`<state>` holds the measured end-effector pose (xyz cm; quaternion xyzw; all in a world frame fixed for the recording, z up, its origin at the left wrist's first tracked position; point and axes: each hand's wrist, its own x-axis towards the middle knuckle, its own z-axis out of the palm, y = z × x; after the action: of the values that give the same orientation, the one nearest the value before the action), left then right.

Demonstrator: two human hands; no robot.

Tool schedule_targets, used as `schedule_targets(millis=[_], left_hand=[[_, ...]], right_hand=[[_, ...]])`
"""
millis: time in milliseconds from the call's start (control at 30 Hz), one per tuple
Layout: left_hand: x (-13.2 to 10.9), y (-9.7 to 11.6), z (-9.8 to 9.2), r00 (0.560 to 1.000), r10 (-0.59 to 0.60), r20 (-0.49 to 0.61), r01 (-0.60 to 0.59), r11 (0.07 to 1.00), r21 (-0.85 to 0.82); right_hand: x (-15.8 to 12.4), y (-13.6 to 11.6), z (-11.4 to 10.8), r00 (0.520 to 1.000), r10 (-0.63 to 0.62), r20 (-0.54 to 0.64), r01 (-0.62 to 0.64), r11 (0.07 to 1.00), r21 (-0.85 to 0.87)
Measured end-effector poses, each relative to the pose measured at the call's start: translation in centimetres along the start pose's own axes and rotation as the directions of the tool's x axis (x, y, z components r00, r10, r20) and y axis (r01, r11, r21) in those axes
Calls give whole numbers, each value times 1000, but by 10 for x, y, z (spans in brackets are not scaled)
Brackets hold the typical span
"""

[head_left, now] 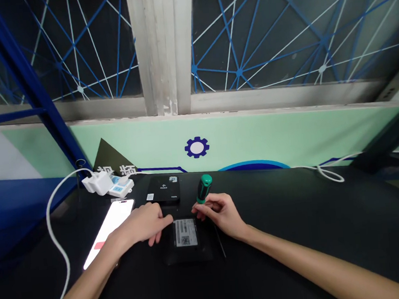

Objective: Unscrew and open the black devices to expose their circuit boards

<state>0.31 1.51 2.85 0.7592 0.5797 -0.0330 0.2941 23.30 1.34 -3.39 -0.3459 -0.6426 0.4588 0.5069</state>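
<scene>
The right grip is clamped on a near-upright screwdriver, at the far right of the box; the left grip, fingers parted, is placed opposite.

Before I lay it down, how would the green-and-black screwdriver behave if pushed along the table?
The screwdriver would probably roll, since its handle looks rounded. Released upright by the right hand, it would likely topple, being narrow.

Right grip holds a green-topped screwdriver nearly upright; left grip sits beside a labelled black box
</scene>
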Motion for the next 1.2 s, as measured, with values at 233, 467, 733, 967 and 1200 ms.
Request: schedule_targets(millis=[233, 467, 733, 967, 1200], left_hand=[[1, -1, 2, 999, 23, -25, -23, 1000, -9], [0, 2, 1, 999, 26, -37, -26, 1000, -2], [-1, 0, 1, 999, 40, -30, -40, 999, -13], [1, -4, 2, 998, 51, -25, -52, 998, -27], [0, -3, 1, 998, 55, -26, -56, 998, -29]], right_hand=[[0, -4, 1, 997, -66, 26, 67, 997, -29], [3, 1, 2, 998, 27, -50, -27, 999, 17], [3, 1, 0, 997, 57, -46, -54, 997, 56], [2, 2, 0, 999, 47, -15, -46, 996, 80], [1, 0, 0, 1000, 21, 6, -21, 999, 28]])
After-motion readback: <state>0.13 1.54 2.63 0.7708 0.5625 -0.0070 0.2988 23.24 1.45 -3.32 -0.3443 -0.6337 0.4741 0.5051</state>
